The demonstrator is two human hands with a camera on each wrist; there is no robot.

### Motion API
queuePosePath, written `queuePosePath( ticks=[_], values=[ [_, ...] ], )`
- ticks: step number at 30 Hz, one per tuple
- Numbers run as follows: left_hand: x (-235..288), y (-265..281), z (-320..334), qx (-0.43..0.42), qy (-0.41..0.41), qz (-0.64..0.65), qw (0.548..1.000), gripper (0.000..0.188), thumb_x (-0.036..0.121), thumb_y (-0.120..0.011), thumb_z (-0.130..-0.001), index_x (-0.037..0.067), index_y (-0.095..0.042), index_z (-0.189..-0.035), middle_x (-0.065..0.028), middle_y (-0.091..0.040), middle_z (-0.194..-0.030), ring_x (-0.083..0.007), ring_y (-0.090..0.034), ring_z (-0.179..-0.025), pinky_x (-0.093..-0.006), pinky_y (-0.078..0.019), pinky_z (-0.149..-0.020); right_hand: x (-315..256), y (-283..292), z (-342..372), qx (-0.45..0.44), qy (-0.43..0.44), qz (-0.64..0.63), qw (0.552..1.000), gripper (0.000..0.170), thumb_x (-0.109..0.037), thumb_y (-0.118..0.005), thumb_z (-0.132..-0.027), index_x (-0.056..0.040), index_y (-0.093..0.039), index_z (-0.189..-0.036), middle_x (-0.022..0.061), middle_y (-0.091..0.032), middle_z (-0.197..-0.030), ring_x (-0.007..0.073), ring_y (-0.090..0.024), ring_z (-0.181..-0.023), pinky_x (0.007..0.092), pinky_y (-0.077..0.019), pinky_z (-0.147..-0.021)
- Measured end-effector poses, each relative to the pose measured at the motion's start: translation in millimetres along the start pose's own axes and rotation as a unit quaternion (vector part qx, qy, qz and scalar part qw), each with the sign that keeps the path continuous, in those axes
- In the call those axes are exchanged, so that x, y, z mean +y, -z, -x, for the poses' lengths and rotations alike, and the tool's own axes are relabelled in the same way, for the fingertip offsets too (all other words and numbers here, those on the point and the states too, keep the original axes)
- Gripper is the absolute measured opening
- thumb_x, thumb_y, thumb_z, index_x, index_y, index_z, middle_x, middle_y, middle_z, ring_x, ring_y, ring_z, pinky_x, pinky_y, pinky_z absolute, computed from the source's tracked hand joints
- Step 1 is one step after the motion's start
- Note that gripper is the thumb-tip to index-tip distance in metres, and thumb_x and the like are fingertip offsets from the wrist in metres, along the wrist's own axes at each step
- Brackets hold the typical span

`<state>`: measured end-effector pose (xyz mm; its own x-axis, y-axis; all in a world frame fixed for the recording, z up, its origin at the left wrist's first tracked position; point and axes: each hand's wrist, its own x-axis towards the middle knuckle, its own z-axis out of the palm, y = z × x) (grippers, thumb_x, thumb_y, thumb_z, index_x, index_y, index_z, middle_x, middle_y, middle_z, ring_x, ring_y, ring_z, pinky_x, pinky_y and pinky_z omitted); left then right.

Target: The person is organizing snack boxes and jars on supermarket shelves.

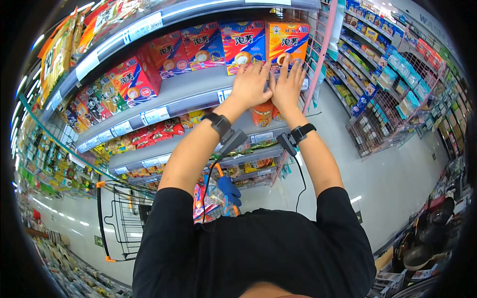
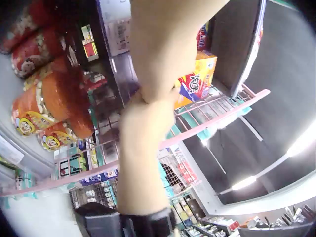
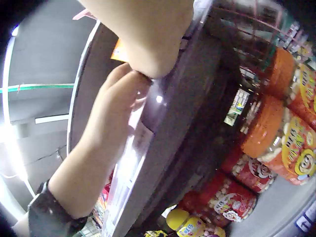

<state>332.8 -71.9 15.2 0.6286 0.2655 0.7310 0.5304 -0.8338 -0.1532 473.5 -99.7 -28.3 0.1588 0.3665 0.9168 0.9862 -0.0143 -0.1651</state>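
Both hands reach forward to the snack boxes on the upper shelf in the head view. My left hand, fingers straight, lies at the lower front of a red and blue box. Beside it my right hand, fingers extended and spread, is at the lower front of a yellow-orange box. The hands sit close together, thumbs side by side. In the left wrist view the yellow-orange box shows past the hands. Fingertips are hidden in both wrist views.
More snack boxes stand to the left along the shelf. Orange-lidded jars fill the level below. A pink wire side panel bounds the shelf's right end. A shopping cart and a blue glove are lower down.
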Motion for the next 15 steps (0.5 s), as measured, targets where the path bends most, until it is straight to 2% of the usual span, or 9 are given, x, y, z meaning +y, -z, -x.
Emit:
queuePosePath(
  ticks=[3, 4, 8, 12, 15],
  values=[
    [1.7, 11.1, 4.1, -0.09, 0.026, -0.085, 0.992, 0.064, 0.044, -0.065, -0.066, 0.004, -0.054, -0.115, -0.0154, -0.056, -0.104, -0.0301, -0.053, -0.102, -0.049, -0.0358, -0.093, 10.4, -0.1, 7.6, 0.004, 0.055, -0.043, 0.998, 0.074, -0.029, -0.06, -0.077, -0.0051, -0.031, -0.141, 0.03, -0.028, -0.141, 0.0435, -0.024, -0.133, 0.0543, -0.0156, -0.109],
    [1.2, 12.2, 5.7, -0.105, 0.037, -0.095, 0.989, 0.064, 0.046, -0.066, -0.065, 0.004, -0.055, -0.113, -0.0151, -0.056, -0.104, -0.0297, -0.053, -0.102, -0.0487, -0.0355, -0.093, 9.8, -1.8, 7.5, 0.021, 0.047, -0.055, 0.997, 0.071, -0.026, -0.059, -0.073, -0.0106, -0.038, -0.139, 0.0237, -0.03, -0.143, 0.0392, -0.025, -0.134, 0.0534, -0.0157, -0.109],
    [0.7, 14.6, 5.8, -0.113, 0.072, -0.099, 0.986, 0.067, 0.051, -0.067, -0.062, 0.005, -0.057, -0.109, -0.0141, -0.055, -0.104, -0.0289, -0.051, -0.104, -0.0479, -0.0346, -0.093, 10.8, -3.3, 7.6, 0.044, 0.051, -0.061, 0.996, 0.065, -0.024, -0.053, -0.073, -0.0127, -0.043, -0.137, 0.0243, -0.035, -0.14, 0.039, -0.027, -0.133, 0.0536, -0.0175, -0.108],
    [-4.3, 7.7, 5.4, -0.1, 0.061, -0.095, 0.988, 0.073, 0.055, -0.07, -0.06, 0.007, -0.057, -0.115, -0.0147, -0.055, -0.111, -0.0298, -0.05, -0.109, -0.0526, -0.0332, -0.096, 12.8, -9.8, 8.9, 0.047, 0.053, -0.053, 0.996, 0.064, -0.025, -0.053, -0.073, -0.0151, -0.045, -0.136, 0.0233, -0.037, -0.139, 0.0387, -0.028, -0.133, 0.0542, -0.019, -0.107],
    [-4.8, 7.3, 5.2, -0.111, 0.065, -0.086, 0.988, 0.074, 0.055, -0.07, -0.06, 0.008, -0.056, -0.116, -0.0152, -0.055, -0.112, -0.0303, -0.051, -0.109, -0.053, -0.0331, -0.097, 14.0, -11.1, 9.5, 0.05, 0.055, -0.048, 0.996, 0.064, -0.026, -0.052, -0.073, -0.0164, -0.045, -0.135, 0.0226, -0.038, -0.137, 0.0382, -0.029, -0.132, 0.054, -0.0197, -0.106]
  ],
)
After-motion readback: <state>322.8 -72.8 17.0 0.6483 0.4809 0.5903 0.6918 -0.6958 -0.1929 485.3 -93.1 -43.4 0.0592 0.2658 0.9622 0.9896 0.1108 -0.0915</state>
